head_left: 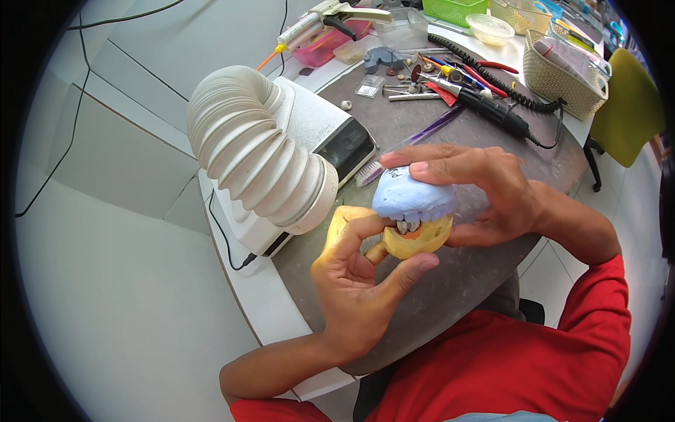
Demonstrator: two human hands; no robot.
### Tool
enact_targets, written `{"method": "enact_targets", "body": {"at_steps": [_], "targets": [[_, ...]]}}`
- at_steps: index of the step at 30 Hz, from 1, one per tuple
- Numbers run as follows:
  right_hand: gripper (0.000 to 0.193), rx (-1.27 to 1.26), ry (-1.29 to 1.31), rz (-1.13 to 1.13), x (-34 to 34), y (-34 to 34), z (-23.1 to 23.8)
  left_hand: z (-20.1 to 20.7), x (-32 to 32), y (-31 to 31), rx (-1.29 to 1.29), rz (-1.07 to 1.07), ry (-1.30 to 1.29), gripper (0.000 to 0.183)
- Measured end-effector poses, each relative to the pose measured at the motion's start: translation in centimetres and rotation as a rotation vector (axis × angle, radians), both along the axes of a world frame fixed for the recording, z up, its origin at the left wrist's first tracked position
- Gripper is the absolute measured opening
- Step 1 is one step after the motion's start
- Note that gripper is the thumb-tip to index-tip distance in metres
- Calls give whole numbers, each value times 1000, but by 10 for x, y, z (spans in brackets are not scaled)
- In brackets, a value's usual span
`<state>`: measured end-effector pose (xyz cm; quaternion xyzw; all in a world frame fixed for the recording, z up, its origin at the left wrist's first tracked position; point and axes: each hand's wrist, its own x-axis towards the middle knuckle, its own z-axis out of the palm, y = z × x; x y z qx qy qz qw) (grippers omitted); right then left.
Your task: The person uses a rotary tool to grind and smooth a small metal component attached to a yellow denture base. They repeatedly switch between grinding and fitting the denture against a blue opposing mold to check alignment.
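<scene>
Bench clutter around a suction unit
A white ribbed suction hose (256,148) is mounted left of the grey round worktop (436,281); a black rotary handpiece (492,112), a wicker basket (562,77) and a green tray (453,10) are seen beyond.

A single head-worn fisheye view looks steeply down from close above the person's chest onto the round grey surface (450,281). It faces forward across the surface, and straight edges bend toward the dark rim.
</scene>
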<state>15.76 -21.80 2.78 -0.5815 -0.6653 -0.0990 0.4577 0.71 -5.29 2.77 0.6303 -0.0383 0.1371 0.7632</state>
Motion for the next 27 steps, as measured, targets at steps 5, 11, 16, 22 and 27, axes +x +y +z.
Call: {"method": "enact_targets", "body": {"at_steps": [5, 11, 16, 22, 27], "targets": [[71, 6, -1, 0, -1, 2, 0, 1, -1, 2, 8, -3, 12, 37], [63, 15, -39, -115, 1, 4, -5, 6, 9, 7, 20, 17, 45, 30], [48, -201, 182, -95, 3, -6, 7, -12, 23, 19, 93, -89, 119, 27], [37, -124, 485, -291, 13, -13, 11, 0, 23, 23, 601, -33, 111, 27], [39, -342, 79, -482, 27, -34, 2, -6, 22, 29, 626, -15, 123, 30]]}}
